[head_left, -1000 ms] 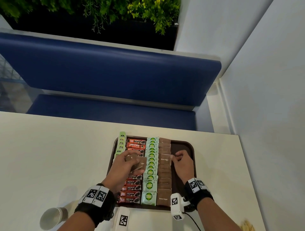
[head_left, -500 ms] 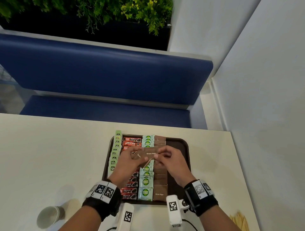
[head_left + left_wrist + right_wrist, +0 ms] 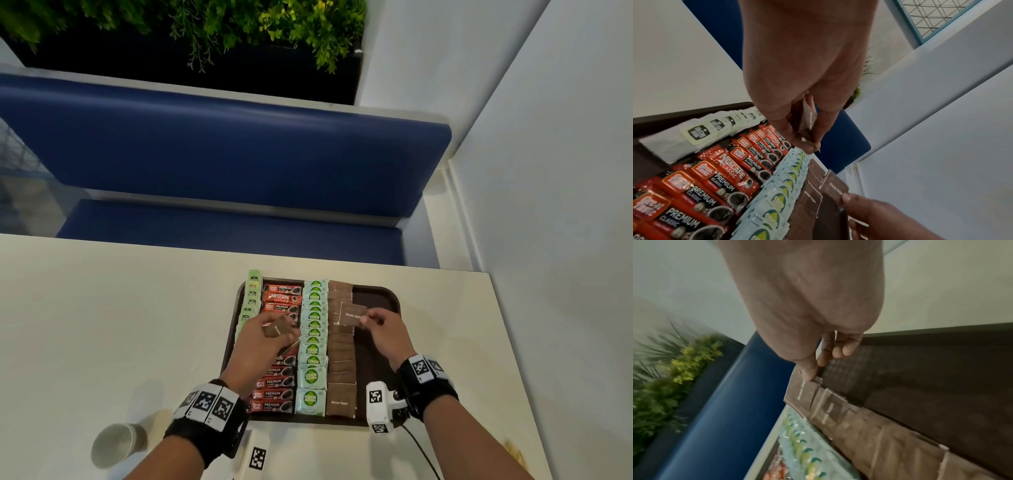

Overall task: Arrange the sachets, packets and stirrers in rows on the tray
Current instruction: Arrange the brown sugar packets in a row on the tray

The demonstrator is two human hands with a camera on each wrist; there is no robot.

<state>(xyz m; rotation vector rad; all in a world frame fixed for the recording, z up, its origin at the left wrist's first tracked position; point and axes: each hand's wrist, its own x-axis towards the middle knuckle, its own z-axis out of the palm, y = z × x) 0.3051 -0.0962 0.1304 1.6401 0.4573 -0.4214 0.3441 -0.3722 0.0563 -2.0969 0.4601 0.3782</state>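
A dark brown tray point(image 3: 387, 294) holds four rows: pale green tea bags point(image 3: 252, 294), red coffee sticks point(image 3: 281, 298), light green Coco sachets point(image 3: 313, 349) and brown sugar sachets point(image 3: 340, 363). My left hand point(image 3: 274, 334) hovers over the coffee row and grips a small stack of brown sugar sachets point(image 3: 807, 123). My right hand point(image 3: 371, 318) pinches one brown sugar sachet point(image 3: 352, 314) by its right edge, held above the far part of the brown row; the same sachet point(image 3: 803, 394) shows under my thumb in the right wrist view. The tray's right strip point(image 3: 931, 378) is bare.
A white paper cup point(image 3: 114, 445) lies near the table's front left. Yellowish stirrers point(image 3: 513, 452) lie at the front right edge. A blue bench point(image 3: 219, 164) runs beyond the table, a white wall point(image 3: 548, 171) is close on the right.
My hands met over the tray half a second ago and have parted: the right hand drew one brown sachet off the left hand's stack and carried it right, over the brown row.
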